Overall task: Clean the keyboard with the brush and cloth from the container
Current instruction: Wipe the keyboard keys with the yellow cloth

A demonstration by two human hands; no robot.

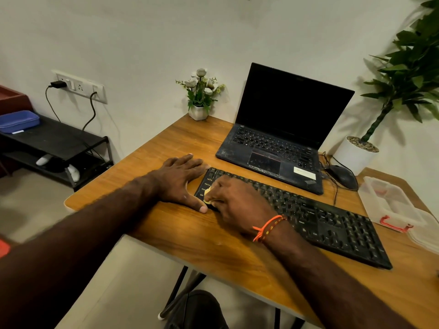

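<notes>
Black keyboard | right hand pinches yellow cloth | left hand flat

The black keyboard carries the only legible print: "Ctrl" on the key at its near-left corner, and "Ctrl" again on a key right of its space bar. Other key legends, and the white sticker on the laptop behind the keyboard, are too blurred to read.

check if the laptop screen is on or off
Off, as far as the view shows: the laptop is open with its lid upright, but the screen is uniformly black, with no glow or image.
</notes>
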